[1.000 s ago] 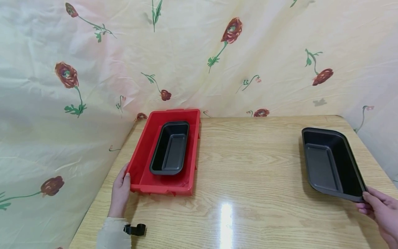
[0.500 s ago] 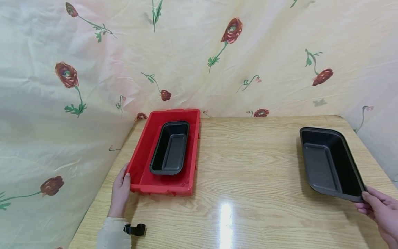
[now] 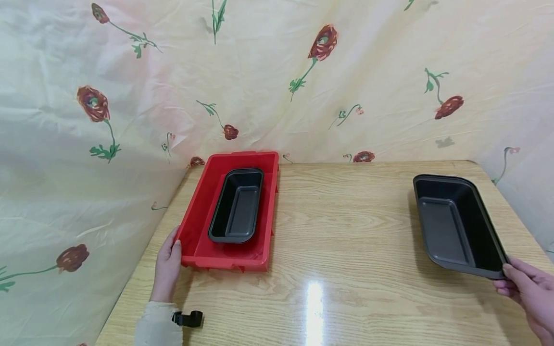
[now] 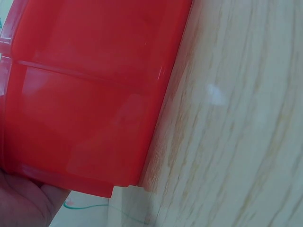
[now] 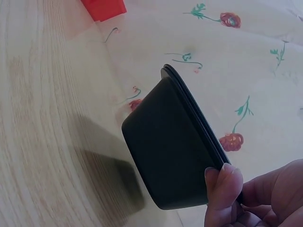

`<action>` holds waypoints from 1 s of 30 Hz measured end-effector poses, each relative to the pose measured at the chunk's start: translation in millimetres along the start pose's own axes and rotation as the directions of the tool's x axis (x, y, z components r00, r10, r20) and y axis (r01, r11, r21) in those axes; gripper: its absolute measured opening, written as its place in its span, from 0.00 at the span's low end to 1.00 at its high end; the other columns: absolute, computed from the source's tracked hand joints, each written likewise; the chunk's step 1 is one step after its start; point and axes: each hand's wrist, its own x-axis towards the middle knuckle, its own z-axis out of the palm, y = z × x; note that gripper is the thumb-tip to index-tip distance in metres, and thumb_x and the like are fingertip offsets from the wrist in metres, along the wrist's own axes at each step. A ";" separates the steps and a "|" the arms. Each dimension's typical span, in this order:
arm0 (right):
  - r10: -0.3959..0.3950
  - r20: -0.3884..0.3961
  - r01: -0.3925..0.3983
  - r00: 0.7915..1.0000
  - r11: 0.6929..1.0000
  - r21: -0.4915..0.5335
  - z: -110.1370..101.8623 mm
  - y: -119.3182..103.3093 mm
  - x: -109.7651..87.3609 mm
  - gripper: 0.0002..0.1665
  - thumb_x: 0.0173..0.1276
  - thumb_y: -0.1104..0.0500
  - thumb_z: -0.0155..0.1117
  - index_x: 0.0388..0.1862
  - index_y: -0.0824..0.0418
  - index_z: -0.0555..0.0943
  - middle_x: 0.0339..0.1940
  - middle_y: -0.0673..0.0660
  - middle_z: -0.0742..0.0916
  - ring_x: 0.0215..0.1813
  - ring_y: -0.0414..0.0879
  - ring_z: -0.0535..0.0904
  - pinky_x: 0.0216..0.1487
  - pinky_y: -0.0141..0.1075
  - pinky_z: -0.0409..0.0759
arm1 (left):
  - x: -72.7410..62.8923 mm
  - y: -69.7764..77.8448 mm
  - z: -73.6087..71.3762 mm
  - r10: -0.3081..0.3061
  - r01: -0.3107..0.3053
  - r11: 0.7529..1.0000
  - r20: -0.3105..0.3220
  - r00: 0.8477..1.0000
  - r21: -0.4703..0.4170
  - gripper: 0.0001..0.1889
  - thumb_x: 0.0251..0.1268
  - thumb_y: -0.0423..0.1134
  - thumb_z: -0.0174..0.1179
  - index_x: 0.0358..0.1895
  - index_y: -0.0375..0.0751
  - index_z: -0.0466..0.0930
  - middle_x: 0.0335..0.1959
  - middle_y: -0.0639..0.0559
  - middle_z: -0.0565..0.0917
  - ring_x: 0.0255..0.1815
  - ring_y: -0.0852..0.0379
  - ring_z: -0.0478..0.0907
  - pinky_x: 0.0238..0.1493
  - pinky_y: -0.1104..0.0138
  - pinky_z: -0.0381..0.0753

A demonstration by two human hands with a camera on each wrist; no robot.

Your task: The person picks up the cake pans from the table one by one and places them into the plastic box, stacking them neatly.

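Note:
At the left of the head view, my left hand (image 3: 166, 266) holds the near left corner of a red plastic tray (image 3: 229, 264), thumb over its rim. Inside that tray sits a black loaf pan (image 3: 242, 211). On the right, my right hand (image 3: 530, 290) pinches the near right corner of another black loaf pan (image 3: 447, 233). This pan is tilted, and the right wrist view shows it raised off the table with its shadow below; its rim (image 5: 196, 116) appears as two close edges there. The left wrist view shows the tray's outer wall (image 4: 90, 118) and part of the left hand.
A light wood-grain table (image 3: 346, 221) lies under everything, with bare surface between the tray and the right pan. A flowered cloth (image 3: 268, 72) hangs along the back and sides. A black strap (image 3: 188, 319) is on the left sleeve.
The right hand's loaf pan has shifted slightly left and away from me, its far end moving most. The left hand, the red tray and the pan inside it have stayed put.

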 end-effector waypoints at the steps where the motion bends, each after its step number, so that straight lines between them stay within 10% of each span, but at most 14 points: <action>1: -0.011 0.006 0.011 1.000 1.000 -0.005 -6.5 5.0 3.8 0.32 0.77 0.70 0.42 0.36 0.41 0.88 0.22 0.48 0.88 0.21 0.37 0.83 0.20 0.25 0.78 | 0.0 -0.1 -0.1 0.000 0.000 1.000 0.001 1.000 0.001 0.26 0.81 0.41 0.36 0.78 0.46 0.52 0.75 0.46 0.59 0.69 0.47 0.61 0.65 0.64 0.69; 9: -0.028 0.012 0.029 1.000 0.997 -0.070 -44.9 32.4 26.8 0.21 0.76 0.64 0.52 0.40 0.38 0.87 0.23 0.49 0.88 0.21 0.39 0.83 0.19 0.28 0.79 | 0.2 -0.5 0.1 -0.003 0.003 1.000 -0.004 1.000 0.012 0.26 0.80 0.43 0.37 0.78 0.48 0.53 0.74 0.47 0.60 0.68 0.47 0.62 0.60 0.70 0.72; 30: -0.048 0.049 0.050 0.998 0.998 -0.041 -31.1 31.2 27.0 0.23 0.74 0.68 0.53 0.40 0.42 0.87 0.26 0.51 0.89 0.22 0.41 0.84 0.21 0.30 0.81 | 0.8 -2.3 -0.8 0.001 -0.001 1.000 0.003 1.000 -0.015 0.26 0.80 0.42 0.37 0.78 0.47 0.53 0.74 0.46 0.60 0.68 0.46 0.62 0.53 0.77 0.73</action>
